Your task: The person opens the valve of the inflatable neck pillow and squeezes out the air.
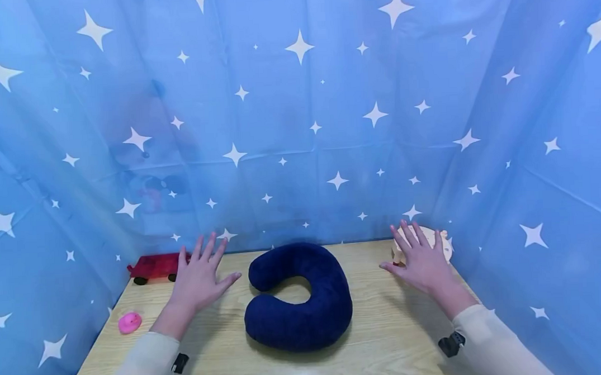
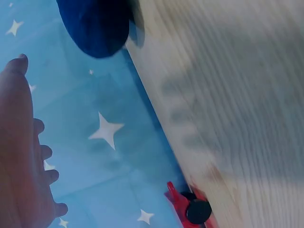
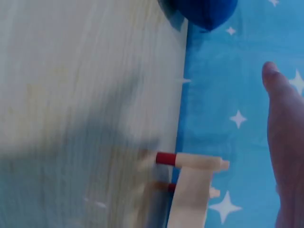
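A navy blue U-shaped neck pillow (image 1: 328,298) lies mid-table, its gap facing left. My left hand (image 1: 199,278) is held with fingers spread, left of the pillow and overlapping the end of a red toy cart (image 1: 155,266) with black wheels. On the other side my right hand (image 1: 422,260) also has its fingers spread and holds nothing. Behind it, partly covered, stands a pale wooden toy (image 1: 444,245) with dark spots; the right wrist view shows its wooden leg (image 3: 202,161) with a red tip. Both hands cast shadows on the wood.
A small pink toy (image 1: 129,323) lies near the left edge of the wooden table (image 1: 377,341). Blue curtains (image 1: 277,116) printed with white stars hang behind the table and along both sides.
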Available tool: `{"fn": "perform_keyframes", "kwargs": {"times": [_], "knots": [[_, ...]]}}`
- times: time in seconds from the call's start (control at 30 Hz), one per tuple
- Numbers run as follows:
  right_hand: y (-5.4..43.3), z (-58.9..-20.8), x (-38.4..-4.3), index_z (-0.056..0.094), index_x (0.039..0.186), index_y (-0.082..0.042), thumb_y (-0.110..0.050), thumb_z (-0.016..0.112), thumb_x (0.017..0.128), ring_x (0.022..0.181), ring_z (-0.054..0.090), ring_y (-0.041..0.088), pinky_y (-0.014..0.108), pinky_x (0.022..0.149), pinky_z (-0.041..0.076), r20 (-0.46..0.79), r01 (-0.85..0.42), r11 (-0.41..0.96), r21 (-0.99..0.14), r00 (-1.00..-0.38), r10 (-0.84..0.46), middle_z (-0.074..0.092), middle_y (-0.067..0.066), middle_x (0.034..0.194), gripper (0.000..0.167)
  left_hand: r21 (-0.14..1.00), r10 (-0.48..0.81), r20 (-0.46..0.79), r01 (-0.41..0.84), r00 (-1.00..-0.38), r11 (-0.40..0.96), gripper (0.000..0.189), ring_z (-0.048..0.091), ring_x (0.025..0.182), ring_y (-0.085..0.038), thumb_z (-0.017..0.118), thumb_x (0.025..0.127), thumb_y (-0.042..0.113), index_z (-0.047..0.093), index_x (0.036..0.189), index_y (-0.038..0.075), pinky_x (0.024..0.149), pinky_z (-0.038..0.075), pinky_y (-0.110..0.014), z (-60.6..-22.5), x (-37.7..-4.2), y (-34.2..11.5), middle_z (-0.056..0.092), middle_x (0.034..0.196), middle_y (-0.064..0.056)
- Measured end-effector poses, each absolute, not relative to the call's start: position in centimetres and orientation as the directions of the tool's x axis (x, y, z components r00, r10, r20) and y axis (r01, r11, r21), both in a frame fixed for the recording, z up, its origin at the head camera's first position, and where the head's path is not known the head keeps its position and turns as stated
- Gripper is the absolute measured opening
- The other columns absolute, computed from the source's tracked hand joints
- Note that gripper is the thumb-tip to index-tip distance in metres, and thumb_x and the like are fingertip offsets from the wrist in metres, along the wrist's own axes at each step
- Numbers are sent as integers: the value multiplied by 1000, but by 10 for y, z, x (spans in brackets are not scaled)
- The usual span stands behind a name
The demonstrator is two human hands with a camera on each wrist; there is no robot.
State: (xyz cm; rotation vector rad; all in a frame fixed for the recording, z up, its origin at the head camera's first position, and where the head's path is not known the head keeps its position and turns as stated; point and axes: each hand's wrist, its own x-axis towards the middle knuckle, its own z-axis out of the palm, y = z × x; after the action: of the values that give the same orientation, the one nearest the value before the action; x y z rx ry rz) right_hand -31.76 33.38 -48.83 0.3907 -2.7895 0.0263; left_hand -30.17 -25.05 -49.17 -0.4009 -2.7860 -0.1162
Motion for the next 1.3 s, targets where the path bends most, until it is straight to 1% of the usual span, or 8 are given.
{"fn": "perform_keyframes", "kwargs": {"times": [0.23,0.37,0.53,0.67,0.97,1.1,1.2,1.3], "knots": [[323,-494,-303,26,178,-19,-84,58,97,167,18,46,82,125,7,353,-311,950,33,-886,-302,20,15,183,108,-6,304,354,323,-885,947,101,15,168,-46,58,99,81,32,177,21,126,9,-80,-494,-283,-239,21,183,-16],[312,-497,-294,29,177,-18,-83,60,96,166,21,46,81,125,9,359,-349,937,26,-871,-335,21,14,182,109,-9,320,372,341,-871,940,100,19,167,-46,62,98,78,35,176,21,126,9,-80,-495,-271,-234,25,181,-16],[298,-497,-283,34,176,-14,-81,64,95,166,22,45,81,126,9,366,-393,920,14,-854,-370,24,14,182,109,-7,336,413,366,-846,930,97,24,165,-46,61,99,79,41,173,20,125,13,-80,-500,-260,-228,28,180,-15],[290,-498,-275,30,177,-18,-81,64,96,167,19,43,80,126,10,350,-423,906,28,-845,-405,23,11,182,108,7,340,420,377,-841,926,97,24,165,-45,60,99,79,42,173,20,124,16,-81,-504,-253,-224,27,181,-14],[278,-501,-260,35,176,-19,-74,74,92,166,24,43,73,129,14,391,-518,855,7,-786,-479,28,11,181,108,23,383,388,425,-838,905,98,27,165,-42,56,99,82,40,174,22,127,14,-77,-513,-243,-208,22,183,-9],[270,-504,-256,32,177,-21,-69,79,90,165,25,43,64,134,2,410,-553,833,-7,-761,-502,29,11,181,110,32,411,393,459,-822,888,97,27,166,-41,55,100,82,39,174,22,126,18,-78,-515,-237,-200,22,183,-10],[263,-506,-255,32,177,-20,-72,77,90,164,29,44,53,135,-7,425,-585,811,-5,-736,-528,31,12,180,110,35,446,395,498,-803,867,97,28,165,-40,55,100,82,40,174,20,125,21,-77,-515,-234,-195,24,183,-10],[255,-509,-255,33,176,-19,-74,75,90,163,31,43,53,136,-3,436,-618,786,-11,-711,-552,31,12,180,110,43,490,397,549,-776,835,97,31,164,-41,58,99,81,41,173,20,125,24,-76,-516,-232,-191,26,182,-11]]}}
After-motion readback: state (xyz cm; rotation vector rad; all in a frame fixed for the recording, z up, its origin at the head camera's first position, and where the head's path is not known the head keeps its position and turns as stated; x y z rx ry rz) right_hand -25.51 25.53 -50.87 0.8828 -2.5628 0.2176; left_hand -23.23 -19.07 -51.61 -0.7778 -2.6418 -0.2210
